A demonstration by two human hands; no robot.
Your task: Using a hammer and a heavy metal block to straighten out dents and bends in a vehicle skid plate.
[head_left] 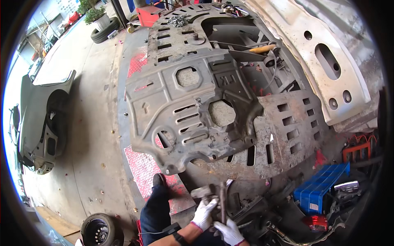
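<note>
Both my hands wear white gloves at the bottom middle. My left hand [204,214] grips a dirty metal car part [205,192] beside an upright dark metal rod [222,201]. Just below it, my right hand [229,231] is closed around the lower end of that rod. The part sits among greasy mechanical pieces [250,209] on the floor. My dark trouser leg and shoe [158,197] stand to the left of them.
Large grey metal underbody shields [184,102] lie stacked on the red chequered lift ramp [141,168]. A blue plastic box [320,188] and red tool [316,223] are at right. A tyre [100,231] lies at lower left, a car body panel [45,119] at left.
</note>
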